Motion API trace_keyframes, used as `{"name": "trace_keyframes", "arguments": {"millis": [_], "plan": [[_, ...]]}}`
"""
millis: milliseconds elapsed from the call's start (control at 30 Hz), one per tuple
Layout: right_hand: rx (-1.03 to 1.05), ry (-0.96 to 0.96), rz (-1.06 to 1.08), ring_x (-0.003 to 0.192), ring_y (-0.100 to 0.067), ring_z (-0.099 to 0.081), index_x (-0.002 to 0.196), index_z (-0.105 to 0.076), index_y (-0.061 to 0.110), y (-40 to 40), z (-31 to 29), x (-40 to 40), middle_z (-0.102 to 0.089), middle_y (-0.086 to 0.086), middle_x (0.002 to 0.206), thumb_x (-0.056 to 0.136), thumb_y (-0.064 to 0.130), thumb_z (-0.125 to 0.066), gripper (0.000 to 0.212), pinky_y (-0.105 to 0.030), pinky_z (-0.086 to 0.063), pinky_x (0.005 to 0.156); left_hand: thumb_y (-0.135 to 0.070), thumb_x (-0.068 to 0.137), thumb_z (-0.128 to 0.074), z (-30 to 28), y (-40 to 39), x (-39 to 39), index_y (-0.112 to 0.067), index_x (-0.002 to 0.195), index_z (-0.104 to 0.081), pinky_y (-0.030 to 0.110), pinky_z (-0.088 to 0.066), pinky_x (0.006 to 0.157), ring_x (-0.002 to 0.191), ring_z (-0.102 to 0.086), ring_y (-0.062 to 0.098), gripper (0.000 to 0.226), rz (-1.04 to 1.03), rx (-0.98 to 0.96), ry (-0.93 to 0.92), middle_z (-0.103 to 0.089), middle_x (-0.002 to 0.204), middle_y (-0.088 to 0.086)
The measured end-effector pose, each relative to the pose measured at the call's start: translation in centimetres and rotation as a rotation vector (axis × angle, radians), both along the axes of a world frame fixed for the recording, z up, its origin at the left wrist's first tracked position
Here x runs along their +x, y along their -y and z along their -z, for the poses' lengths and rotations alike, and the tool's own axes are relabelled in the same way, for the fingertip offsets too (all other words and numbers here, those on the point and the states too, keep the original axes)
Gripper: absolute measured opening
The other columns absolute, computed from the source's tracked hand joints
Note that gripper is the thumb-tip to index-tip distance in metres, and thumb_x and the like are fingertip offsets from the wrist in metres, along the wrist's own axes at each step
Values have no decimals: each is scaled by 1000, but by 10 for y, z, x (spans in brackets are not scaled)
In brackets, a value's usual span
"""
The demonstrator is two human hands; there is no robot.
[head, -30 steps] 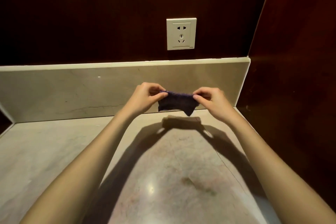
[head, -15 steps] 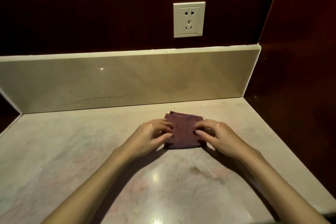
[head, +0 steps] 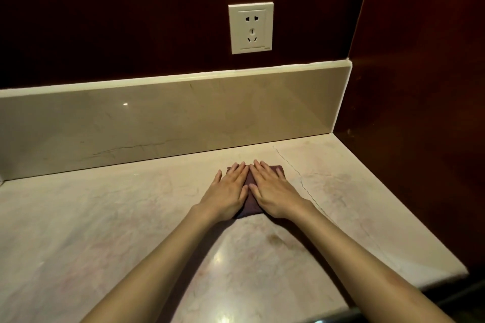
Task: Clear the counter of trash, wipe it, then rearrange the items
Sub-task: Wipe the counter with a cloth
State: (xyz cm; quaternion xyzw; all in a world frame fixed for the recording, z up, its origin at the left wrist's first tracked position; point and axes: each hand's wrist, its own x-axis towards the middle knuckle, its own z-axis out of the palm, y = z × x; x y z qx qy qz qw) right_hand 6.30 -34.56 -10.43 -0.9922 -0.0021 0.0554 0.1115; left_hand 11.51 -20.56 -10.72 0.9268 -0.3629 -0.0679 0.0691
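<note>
Pale marble, veined faintly pink, makes up the counter point(head: 110, 223) in the head view, and a folded dark purple cloth point(head: 250, 200) lies flat on it, right of the middle and a little short of the back edge. Both hands rest on top of the cloth and hide most of it; only a strip between them, its near edge and its far right corner show. The left hand point(head: 229, 194) lies palm down on the cloth's left part, fingers straight and close together, thumb spread out to the left over the bare stone. The right hand point(head: 271, 193) lies palm down on the right part, fingers likewise straight and pointing away from the person, its thumb beside the left hand's edge. The two forefingers nearly meet at their tips. Neither hand curls round the cloth; they press it flat. A thin crack point(head: 294, 170) runs across the counter just right of the cloth. Behind stands a beige stone backsplash point(head: 157, 123), and above it, on a dark wood wall, a white socket point(head: 250, 28)
</note>
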Motion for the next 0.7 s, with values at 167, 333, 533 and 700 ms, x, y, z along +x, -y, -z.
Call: {"name": "trace_keyframes", "arguments": {"millis": [167, 333, 533, 700], "plan": [[-5, 8, -12, 148, -12, 9, 153, 1, 11, 11, 2, -29, 6, -1, 162, 104, 34, -18, 57, -38, 4, 120, -32, 104, -19, 3, 8, -31, -15, 153, -1, 39, 1, 118, 148, 5, 12, 55, -17, -17, -1, 3, 162, -1], [-6, 22, -60, 147, -9, 10, 153, 1, 14, 30, 2, -68, 7, 1, 161, 104, 35, -18, 57, -34, 6, 119, -33, 104, -18, 1, 25, -75, -16, 153, 0, 39, 5, 119, 148, 8, 12, 56, -66, -12, -2, 5, 161, -2], [-6, 4, -123, 147, -10, 11, 154, 2, 14, 60, -2, -118, 8, 1, 161, 104, 35, -17, 57, -34, 7, 119, -34, 104, -15, -3, 53, -136, -18, 153, 1, 38, 7, 120, 147, 10, 11, 55, -123, -16, -6, 7, 161, -2], [-28, -6, -151, 147, -9, 11, 154, 1, 14, 94, -3, -161, 7, 2, 161, 104, 36, -18, 58, -35, 6, 119, -35, 104, -16, -2, 86, -186, -17, 153, 1, 38, 8, 119, 147, 10, 11, 55, -155, -23, 5, 7, 161, -3]]}}
